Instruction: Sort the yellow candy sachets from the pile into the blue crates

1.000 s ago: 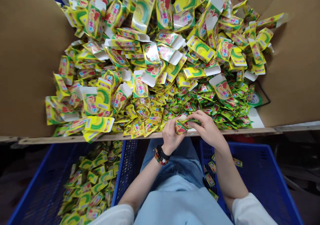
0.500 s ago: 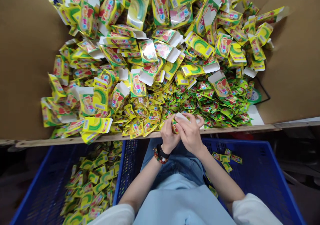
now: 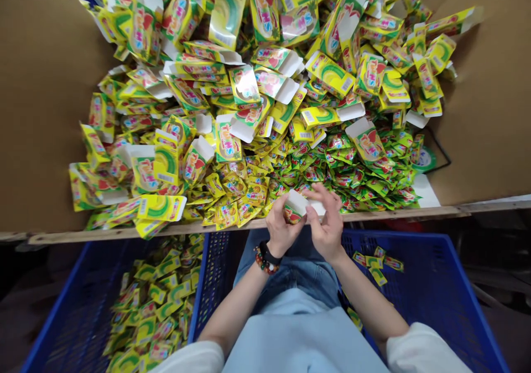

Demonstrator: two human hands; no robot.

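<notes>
My left hand [image 3: 281, 226] is closed around a small candy box [image 3: 293, 213] just above the wooden front edge. The box is tilted, its white inner flaps [image 3: 297, 200] standing up at the unfolded end. Beside it, my right hand [image 3: 327, 223] has its fingers stretched out and apart, with the thumb touching the white flap on the box's right side. Whether anything lies inside the box cannot be seen. Yellow pineapple sachets [image 3: 236, 196] lie just beyond my left hand, and green watermelon sachets [image 3: 352, 179] beyond my right.
A big heap of candy boxes [image 3: 249, 85] with loose flaps fills the back, between cardboard walls [image 3: 489, 102]. The wooden ledge [image 3: 145, 232] runs along the front. Below stand a left blue crate [image 3: 62, 317] with many boxes and a right blue crate [image 3: 435, 301] with several. A tape roll [image 3: 425, 160] lies at right.
My right hand's fingers have spread and lifted from the box, turning slightly right. The box's white flaps now stand wider apart and show more. My left hand keeps its hold.
</notes>
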